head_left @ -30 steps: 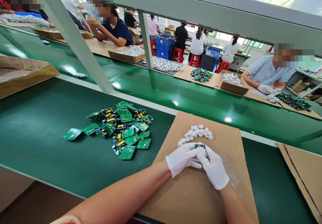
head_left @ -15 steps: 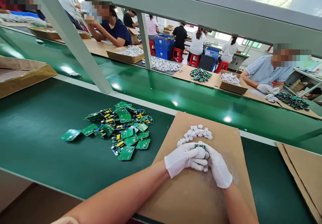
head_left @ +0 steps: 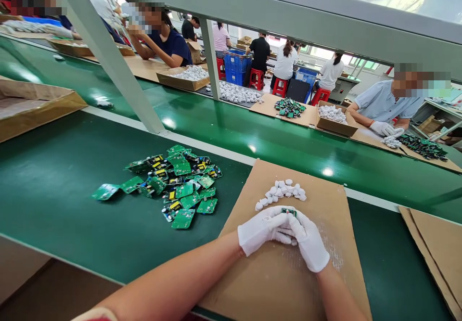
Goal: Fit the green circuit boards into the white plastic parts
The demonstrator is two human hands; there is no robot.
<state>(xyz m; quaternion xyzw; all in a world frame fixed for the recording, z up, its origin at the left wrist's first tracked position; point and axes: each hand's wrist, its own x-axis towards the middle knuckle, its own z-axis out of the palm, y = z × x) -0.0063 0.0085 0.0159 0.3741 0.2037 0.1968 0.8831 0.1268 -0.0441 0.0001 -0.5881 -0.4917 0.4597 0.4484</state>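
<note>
My left hand [head_left: 260,230] and my right hand [head_left: 309,242], both in white gloves, are pressed together over a brown cardboard sheet [head_left: 274,282]. Between their fingers they grip a small green circuit board [head_left: 288,211], of which only the top edge shows. Just beyond the hands lies a little heap of white plastic parts [head_left: 282,192] on the same sheet. A pile of green circuit boards [head_left: 172,184] lies on the green bench to the left of my left hand.
A slanted grey frame post [head_left: 108,56] stands behind the board pile. A green conveyor belt [head_left: 281,143] runs across. Cardboard lies at the left [head_left: 32,104] and right [head_left: 433,244]. A gloved person [head_left: 384,104] and other people work opposite.
My hands stay clasped on the small board with only slight shifting of the fingers. The view wobbles a little. Nothing else has moved.
</note>
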